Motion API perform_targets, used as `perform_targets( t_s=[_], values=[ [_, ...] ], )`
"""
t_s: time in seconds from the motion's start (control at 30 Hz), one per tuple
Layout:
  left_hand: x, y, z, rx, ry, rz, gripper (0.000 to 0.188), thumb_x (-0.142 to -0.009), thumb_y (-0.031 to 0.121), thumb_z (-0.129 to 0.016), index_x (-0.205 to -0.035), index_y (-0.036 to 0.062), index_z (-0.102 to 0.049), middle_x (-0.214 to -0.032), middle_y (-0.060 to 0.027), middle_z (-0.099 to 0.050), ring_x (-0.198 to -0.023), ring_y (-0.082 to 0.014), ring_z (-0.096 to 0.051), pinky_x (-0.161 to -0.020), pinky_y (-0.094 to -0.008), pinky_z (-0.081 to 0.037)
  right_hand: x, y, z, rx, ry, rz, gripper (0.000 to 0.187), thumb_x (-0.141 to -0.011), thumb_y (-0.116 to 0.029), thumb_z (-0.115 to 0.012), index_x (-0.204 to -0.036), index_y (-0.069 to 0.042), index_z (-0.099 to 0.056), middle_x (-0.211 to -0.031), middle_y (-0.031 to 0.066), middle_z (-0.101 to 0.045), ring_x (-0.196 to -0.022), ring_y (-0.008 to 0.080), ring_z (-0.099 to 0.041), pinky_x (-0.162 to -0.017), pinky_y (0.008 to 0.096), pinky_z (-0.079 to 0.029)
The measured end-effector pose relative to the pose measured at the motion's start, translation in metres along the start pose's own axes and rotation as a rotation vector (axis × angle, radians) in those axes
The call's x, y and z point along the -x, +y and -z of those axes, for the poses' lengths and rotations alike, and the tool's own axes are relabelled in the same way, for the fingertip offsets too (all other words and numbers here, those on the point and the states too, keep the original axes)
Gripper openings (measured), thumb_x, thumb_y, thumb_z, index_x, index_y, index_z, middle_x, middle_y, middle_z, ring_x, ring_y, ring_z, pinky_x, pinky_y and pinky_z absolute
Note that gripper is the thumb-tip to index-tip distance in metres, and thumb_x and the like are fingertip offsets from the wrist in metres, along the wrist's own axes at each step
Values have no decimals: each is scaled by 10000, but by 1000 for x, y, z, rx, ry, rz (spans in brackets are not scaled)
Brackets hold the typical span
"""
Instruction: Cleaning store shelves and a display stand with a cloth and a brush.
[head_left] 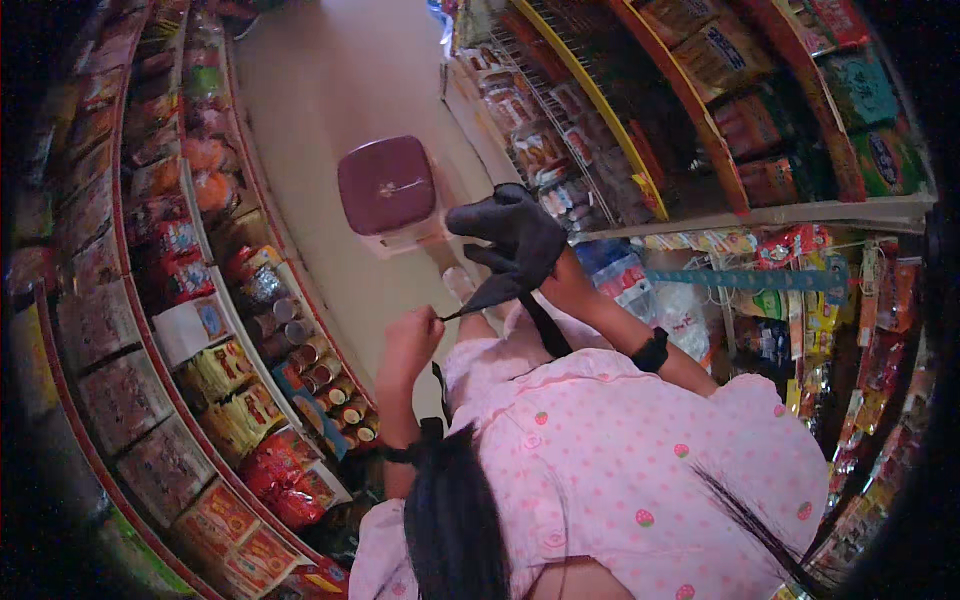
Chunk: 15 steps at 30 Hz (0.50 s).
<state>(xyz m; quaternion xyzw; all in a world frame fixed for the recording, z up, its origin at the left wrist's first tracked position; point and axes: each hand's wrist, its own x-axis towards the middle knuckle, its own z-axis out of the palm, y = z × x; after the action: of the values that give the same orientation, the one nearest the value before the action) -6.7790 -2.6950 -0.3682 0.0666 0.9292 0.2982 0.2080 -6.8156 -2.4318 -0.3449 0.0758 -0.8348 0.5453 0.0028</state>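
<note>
A black glove (pixel 540 225) covers my right hand (pixel 512 235), which is raised in front of my body with its fingers stretched to the left and partly apart. My left hand (pixel 412 338) is bare and closed, pinching a narrow, pulled-out end of black cloth (pixel 488 294) that runs taut up to the gloved hand. The cloth looks like part of the glove, though the join is hard to make out. Dark bands circle both my wrists. A black strap (pixel 545 328) hangs below the right hand, over my pink dotted clothing (pixel 640 450).
A square stool with a maroon top (pixel 387 185) stands ahead on the pale floor (pixel 320 90). Shelves of packaged goods (pixel 235 400) line the left side. On the right, racks (pixel 735 200) hold more packets, and clear plastic bags (pixel 680 320) hang near my right forearm.
</note>
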Motion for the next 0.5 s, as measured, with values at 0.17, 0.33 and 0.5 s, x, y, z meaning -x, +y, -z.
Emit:
perform_targets(
  t_s=[0.17,0.33,0.5],
  values=[
    [-14,-21,18,23,16,-11,209,-824,207,-550,-812,7,-610,-735,-208,-608,-694,-382,-604,-654,-470,-473,-17,15,-7,22,-13,64,357,-768,-73,-573,-1121,-30,-543,-1127,172,-581,-1099,337,-530,-971,416,-388],
    [-13,-29,31,54,103,-9,197,-815,190,-561,-806,-1,-604,-695,-216,-587,-661,-386,-596,-622,-469,-460,-28,1,-11,130,-177,16,335,-778,-76,-531,-1110,-48,-557,-1105,185,-584,-1072,364,-537,-951,432,-404],
    [-3,-40,28,152,119,69,200,-803,187,-569,-786,-10,-599,-690,-221,-587,-645,-384,-593,-612,-445,-462,-39,-12,-19,226,-235,57,310,-834,-115,-500,-1135,-66,-557,-1139,190,-578,-1088,389,-526,-948,449,-410]
  ],
)
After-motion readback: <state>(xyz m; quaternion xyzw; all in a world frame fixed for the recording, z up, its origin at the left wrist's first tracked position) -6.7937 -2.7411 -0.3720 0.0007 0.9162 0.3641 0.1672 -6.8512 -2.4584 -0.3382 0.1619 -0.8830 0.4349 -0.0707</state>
